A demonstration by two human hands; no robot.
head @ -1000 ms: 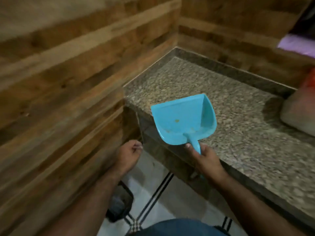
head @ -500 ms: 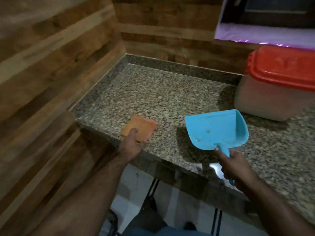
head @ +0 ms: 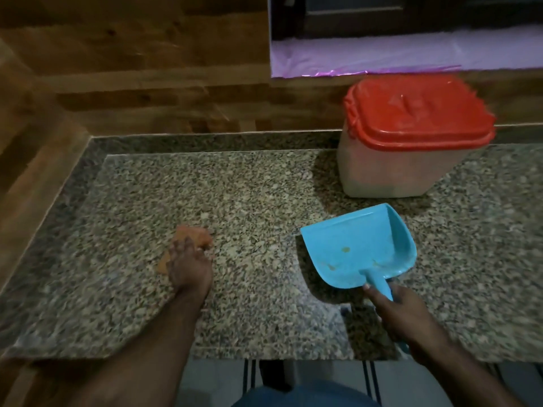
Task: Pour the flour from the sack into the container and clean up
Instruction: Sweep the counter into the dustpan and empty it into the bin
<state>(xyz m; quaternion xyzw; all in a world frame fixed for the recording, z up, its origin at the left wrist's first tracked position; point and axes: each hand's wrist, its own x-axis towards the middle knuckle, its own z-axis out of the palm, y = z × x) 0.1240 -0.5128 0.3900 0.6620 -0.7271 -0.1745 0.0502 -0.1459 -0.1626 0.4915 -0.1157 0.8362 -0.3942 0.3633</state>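
A translucent container (head: 390, 171) with a red lid (head: 417, 113) on top stands at the back right of the granite counter (head: 235, 195). My right hand (head: 402, 315) grips the handle of a blue dustpan (head: 358, 248), whose pan lies on the counter just in front of the container, mouth facing left. A few small specks lie inside the pan. My left hand (head: 188, 265) presses flat on an orange cloth (head: 197, 235) left of the dustpan. No flour sack is in view.
Wooden panelled walls (head: 132, 69) close the counter at the back and left. A purple-lined window sill (head: 405, 57) runs above the container. The counter's front edge is near my body, with tiled floor (head: 214, 380) below it.
The view has swung right and up onto the counter, bringing the whole container into sight. My left hand brought the orange cloth onto the counter and slid it inward. The dustpan stays in my right hand.
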